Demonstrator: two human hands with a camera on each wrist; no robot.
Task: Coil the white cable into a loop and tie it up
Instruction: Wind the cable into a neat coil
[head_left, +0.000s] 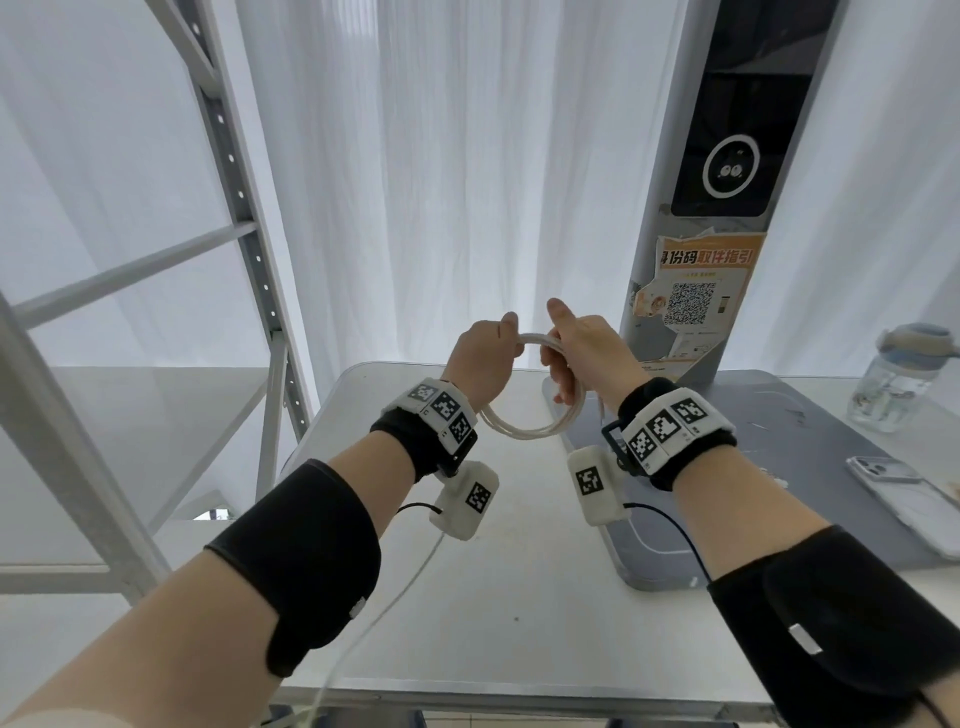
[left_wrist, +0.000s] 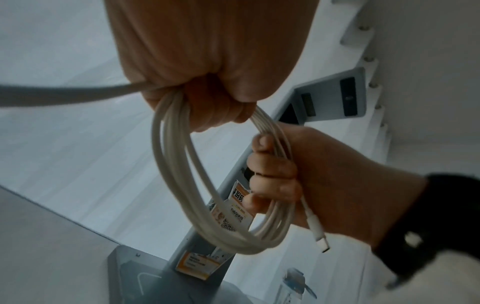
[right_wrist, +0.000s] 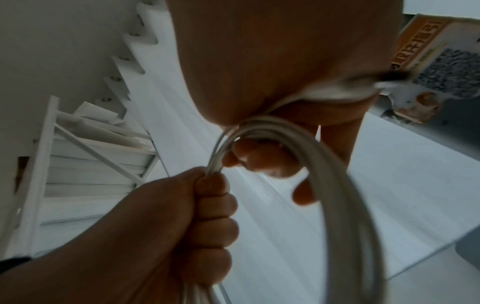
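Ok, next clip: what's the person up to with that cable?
A person holds a coiled white cable in the air above a table. The left hand grips the top of the loop, and the right hand grips the bundle beside it, fingers curled round the strands. One plug end hangs free by the right hand. The coil looks wound, but no tie is visible yet.

Left hand (left_wrist: 207, 61): top centre of the frame, fingers closed round the gathered strands.
White cable (left_wrist: 171, 174): several turns hang as a loop through mid-frame; one strand runs off to the left edge.
Right hand (left_wrist: 324, 181): centre right, fingers wrapped round the loop's right side.
Connector (left_wrist: 320, 236): lower right, dangling below the right hand.
Grey post (left_wrist: 202, 232): behind the loop, orange-edged stickers on it.
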